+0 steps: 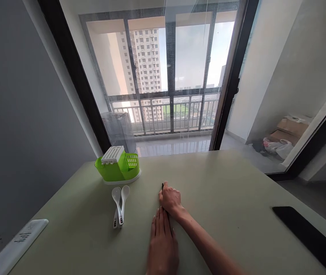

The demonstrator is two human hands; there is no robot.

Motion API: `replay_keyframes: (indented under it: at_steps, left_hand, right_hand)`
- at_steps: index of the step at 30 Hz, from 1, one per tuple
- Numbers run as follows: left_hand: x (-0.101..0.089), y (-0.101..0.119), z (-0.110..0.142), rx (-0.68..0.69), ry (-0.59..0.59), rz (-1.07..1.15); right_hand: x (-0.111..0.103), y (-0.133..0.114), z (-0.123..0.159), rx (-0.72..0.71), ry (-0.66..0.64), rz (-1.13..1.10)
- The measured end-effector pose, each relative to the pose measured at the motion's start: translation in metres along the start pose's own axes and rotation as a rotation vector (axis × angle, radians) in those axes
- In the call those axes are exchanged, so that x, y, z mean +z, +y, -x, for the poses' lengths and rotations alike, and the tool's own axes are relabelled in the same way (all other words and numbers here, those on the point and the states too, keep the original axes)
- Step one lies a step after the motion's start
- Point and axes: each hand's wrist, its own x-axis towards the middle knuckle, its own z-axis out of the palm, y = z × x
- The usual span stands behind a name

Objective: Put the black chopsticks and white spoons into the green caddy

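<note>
R hand (171,196) is closed on a thin dark thing (163,186), approx. mid-tabletop (208,179); L hand (163,240) lies flat, fingers extended, nr R wrist. White spoons (117,195) sit to the L, nr green caddy (113,172).

A pale green table with several things on it.
On the table (208,179), a green holder (114,173) is standing at the far left, and white spoons (122,206) lie overlapping just before it. One long white object (22,242) is near the left edge; one flat black object (308,235) lies at right. Both hands rest in the middle.
</note>
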Motion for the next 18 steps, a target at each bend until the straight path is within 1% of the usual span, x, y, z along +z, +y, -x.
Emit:
replay_keyframes:
  at_steps: [6, 13, 16, 18]
  left_hand:
    - [-0.003, -0.001, 0.001, 0.011, 0.02, 0.011]
    - [-0.009, 0.001, 0.0, 0.009, 0.017, 0.052]
    - [-0.019, 0.005, -0.001, -0.005, -0.013, 0.125]
    - [-0.032, 0.004, -0.004, -0.038, -0.044, 0.203]
  right_hand:
    - [0.0, 0.011, 0.009, -0.047, 0.034, -0.002]
    - [0.003, 0.035, 0.027, -0.131, 0.089, -0.136]
    - [0.002, 0.045, 0.034, -0.171, 0.113, -0.248]
    - [0.0, 0.054, 0.04, -0.2, 0.127, -0.339]
